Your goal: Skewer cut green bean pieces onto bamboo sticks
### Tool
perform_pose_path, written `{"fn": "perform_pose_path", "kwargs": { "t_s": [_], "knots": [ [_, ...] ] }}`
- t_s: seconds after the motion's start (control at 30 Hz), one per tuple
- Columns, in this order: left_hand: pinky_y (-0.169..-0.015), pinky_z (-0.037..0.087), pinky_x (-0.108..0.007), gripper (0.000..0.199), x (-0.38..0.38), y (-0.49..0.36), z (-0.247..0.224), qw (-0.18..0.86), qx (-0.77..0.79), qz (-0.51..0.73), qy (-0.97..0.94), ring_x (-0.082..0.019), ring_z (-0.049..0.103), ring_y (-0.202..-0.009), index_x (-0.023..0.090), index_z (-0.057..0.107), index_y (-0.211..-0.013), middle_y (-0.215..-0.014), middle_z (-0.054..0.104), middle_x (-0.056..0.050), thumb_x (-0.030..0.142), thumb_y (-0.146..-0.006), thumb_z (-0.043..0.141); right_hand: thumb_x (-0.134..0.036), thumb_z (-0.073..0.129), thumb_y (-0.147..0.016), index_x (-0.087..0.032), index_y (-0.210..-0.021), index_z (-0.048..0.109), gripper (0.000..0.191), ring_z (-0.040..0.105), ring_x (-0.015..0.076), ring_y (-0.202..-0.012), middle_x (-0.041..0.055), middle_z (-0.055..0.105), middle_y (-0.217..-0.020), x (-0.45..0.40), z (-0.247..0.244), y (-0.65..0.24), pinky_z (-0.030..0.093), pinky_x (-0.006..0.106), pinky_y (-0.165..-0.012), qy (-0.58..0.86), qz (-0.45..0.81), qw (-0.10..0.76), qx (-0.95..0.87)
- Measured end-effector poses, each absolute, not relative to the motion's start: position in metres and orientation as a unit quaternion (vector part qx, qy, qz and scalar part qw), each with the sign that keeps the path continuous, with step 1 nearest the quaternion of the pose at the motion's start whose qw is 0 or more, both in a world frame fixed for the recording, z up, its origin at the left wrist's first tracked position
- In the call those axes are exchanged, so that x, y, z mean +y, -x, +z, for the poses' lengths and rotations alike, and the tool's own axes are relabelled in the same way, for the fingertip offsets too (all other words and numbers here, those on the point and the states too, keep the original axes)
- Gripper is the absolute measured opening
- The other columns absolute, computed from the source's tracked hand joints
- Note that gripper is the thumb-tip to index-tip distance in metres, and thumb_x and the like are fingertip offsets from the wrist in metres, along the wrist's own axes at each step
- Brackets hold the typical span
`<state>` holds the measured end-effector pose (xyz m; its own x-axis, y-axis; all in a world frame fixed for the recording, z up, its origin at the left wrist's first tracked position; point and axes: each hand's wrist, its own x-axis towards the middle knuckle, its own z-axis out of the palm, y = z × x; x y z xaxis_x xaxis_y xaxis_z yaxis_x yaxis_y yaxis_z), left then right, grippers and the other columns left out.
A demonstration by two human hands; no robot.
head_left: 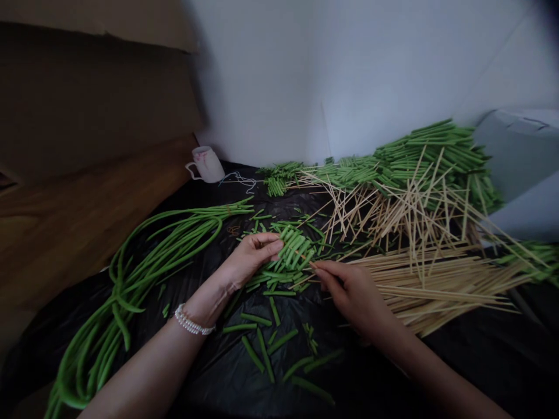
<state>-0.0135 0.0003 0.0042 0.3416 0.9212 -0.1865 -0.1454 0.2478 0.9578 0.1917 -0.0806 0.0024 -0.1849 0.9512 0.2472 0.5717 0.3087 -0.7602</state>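
My left hand (pixel 257 250) is closed, thumb and fingers pinching a row of short cut green stalk pieces (pixel 297 247) that sit side by side on a thin wooden skewer. My right hand (pixel 349 291) pinches the skewer's near end, just right of the row. Beneath them lies a heap of loose cut pieces (pixel 273 279), with more pieces (pixel 264 352) scattered nearer to me. A bundle of long, uncut green stalks (pixel 174 233), beans or garlic scapes, curves along the left. Beside my right hand lies a pile of bare wooden skewers (pixel 437 285).
Filled skewers (pixel 428 157) are stacked against the wall at the back right, their bare ends crossing toward me. A white mug (pixel 207 164) stands at the back left by some string (pixel 244 181). Black plastic sheeting (pixel 209 372) covers the surface. A cardboard box (pixel 96 87) is at left.
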Motion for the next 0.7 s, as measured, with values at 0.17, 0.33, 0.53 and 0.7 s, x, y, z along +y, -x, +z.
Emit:
{"fn": "perform_pose_path", "kwargs": {
  "t_s": [0.17,0.33,0.53,0.7],
  "knots": [
    [-0.065,0.045,-0.022,0.023,0.013,0.026,0.004,0.631,0.429,0.485,-0.427,-0.009,0.057,-0.065,0.017,0.073,-0.075,-0.074,0.067,0.0,0.029,-0.059,0.083,-0.033,0.044,-0.093,-0.018,-0.068,0.065,0.035,0.053,0.0114,-0.055,-0.0014,0.06,-0.059,-0.075,0.009,-0.203,0.038,0.021,-0.053,0.52,0.343,0.341,-0.704],
    [-0.065,0.048,-0.021,0.026,0.03,0.043,0.01,0.606,0.414,0.588,-0.341,-0.009,0.058,-0.066,0.018,0.072,-0.075,-0.074,0.068,0.002,0.025,-0.054,0.086,-0.046,0.046,-0.091,-0.017,-0.087,0.067,0.036,0.038,0.0055,-0.038,-0.0042,0.055,-0.056,-0.072,0.016,-0.221,0.027,0.017,-0.038,0.484,0.543,0.284,-0.625],
    [-0.064,0.049,-0.02,0.028,0.035,0.052,0.018,0.582,0.382,0.641,-0.324,-0.01,0.061,-0.071,0.017,0.072,-0.079,-0.08,0.07,0.0,0.022,-0.054,0.086,-0.047,0.053,-0.087,-0.017,-0.095,0.064,0.032,0.049,0.0058,-0.037,-0.0032,0.062,-0.055,-0.074,0.022,-0.236,0.033,0.014,-0.038,0.388,0.711,0.174,-0.56],
    [-0.068,0.049,-0.022,0.021,0.035,0.051,0.019,0.596,0.376,0.638,-0.313,-0.011,0.062,-0.076,0.02,0.071,-0.088,-0.09,0.071,-0.001,0.029,-0.069,0.077,-0.046,0.056,-0.086,-0.016,-0.09,0.066,0.032,0.031,0.0028,-0.03,-0.005,0.059,-0.049,-0.072,0.026,-0.241,0.019,0.015,-0.033,0.385,0.704,0.19,-0.566]
  ]
}}
